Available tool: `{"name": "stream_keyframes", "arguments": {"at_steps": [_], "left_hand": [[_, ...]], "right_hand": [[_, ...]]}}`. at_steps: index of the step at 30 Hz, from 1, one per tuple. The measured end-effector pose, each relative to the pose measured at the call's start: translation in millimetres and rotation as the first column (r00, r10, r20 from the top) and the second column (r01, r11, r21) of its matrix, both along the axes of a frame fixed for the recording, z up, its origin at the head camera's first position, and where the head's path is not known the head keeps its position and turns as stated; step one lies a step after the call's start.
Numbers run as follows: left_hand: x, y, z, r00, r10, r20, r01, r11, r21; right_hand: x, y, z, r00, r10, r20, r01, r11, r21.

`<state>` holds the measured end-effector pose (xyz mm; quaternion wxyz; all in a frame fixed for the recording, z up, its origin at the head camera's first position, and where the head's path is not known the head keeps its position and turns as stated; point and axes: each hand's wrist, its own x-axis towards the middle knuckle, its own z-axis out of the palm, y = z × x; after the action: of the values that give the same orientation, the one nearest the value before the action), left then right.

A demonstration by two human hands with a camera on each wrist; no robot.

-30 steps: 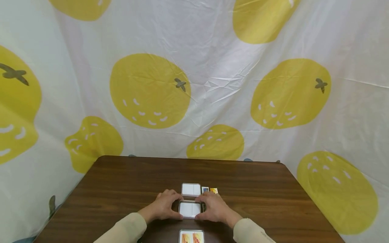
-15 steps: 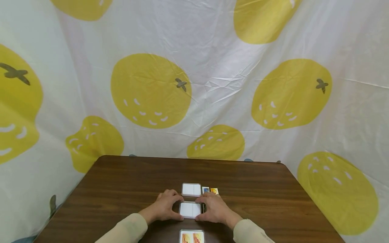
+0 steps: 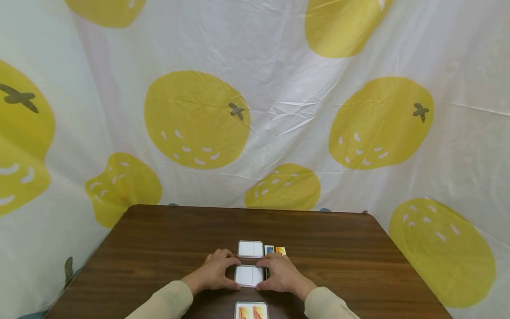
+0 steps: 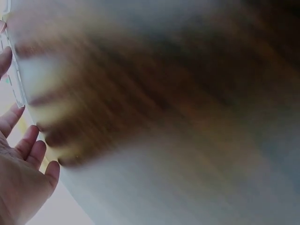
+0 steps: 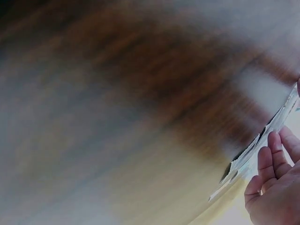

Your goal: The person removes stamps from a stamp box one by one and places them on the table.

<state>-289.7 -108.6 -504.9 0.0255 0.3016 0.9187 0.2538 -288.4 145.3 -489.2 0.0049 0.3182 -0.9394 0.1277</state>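
In the head view a flat clear plastic case (image 3: 249, 276) with a white two-part insert lies mid-table. My left hand (image 3: 215, 271) holds its left side, forefinger by the far corner and thumb by the near one. On the opposite side my right hand (image 3: 282, 273) grips in the same way. The left wrist view shows the clear edge of the case (image 4: 18, 86) between thumb and forefinger, other fingers loose. Small stamps (image 3: 269, 249) lie just beyond the right hand, which partly covers them. A dark stamp (image 3: 267, 273) shows beneath that hand.
A similar case (image 3: 251, 249) with a white insert lies just behind. Nearest me, cut by the frame's bottom edge, is a case (image 3: 252, 304) with two orange stamps inside. The brown wooden table (image 3: 167, 230) ends at a lemon-print cloth (image 3: 279, 133).
Compared with one second ago, the far edge of the middle case's top sits slightly lower between my hands. Both hands stay almost still.
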Motion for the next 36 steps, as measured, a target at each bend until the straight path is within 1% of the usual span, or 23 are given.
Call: {"name": "stream_keyframes", "arguments": {"at_steps": [6,10,14,19,23,29,36], "left_hand": [[1.5,-1.4,2.0,1.0,0.003,0.002,-0.003,1.0,0.013],[2.1,-0.8,3.9,1.0,0.008,-0.001,-0.008,1.0,0.004],[2.0,1.0,4.9,1.0,0.014,-0.015,-0.014,1.0,-0.022],[2.9,3.8,3.4,0.998,0.034,-0.049,-0.038,0.997,-0.064],[4.5,5.1,1.5,0.997,0.057,-0.051,-0.061,0.995,-0.076],[4.3,6.7,3.1,0.995,0.082,-0.051,-0.087,0.992,-0.09],[7.5,4.1,4.9,0.996,0.081,-0.045,-0.085,0.992,-0.098]], "right_hand": [[0.2,-4.4,3.5,1.0,-0.015,-0.005,0.015,1.0,0.015],[-0.5,-7.0,6.0,1.0,-0.027,0.007,0.027,0.999,0.023],[-0.3,-8.5,8.4,0.999,-0.032,0.016,0.032,0.999,0.033],[-0.7,-10.5,11.1,1.0,-0.022,0.005,0.022,0.997,0.069],[-0.3,-12.7,14.6,1.0,-0.026,0.002,0.026,0.995,0.093],[1.0,-12.7,13.2,0.999,-0.047,0.007,0.046,0.994,0.098],[3.6,-11.9,9.5,0.999,-0.052,0.006,0.052,0.995,0.091]]}}
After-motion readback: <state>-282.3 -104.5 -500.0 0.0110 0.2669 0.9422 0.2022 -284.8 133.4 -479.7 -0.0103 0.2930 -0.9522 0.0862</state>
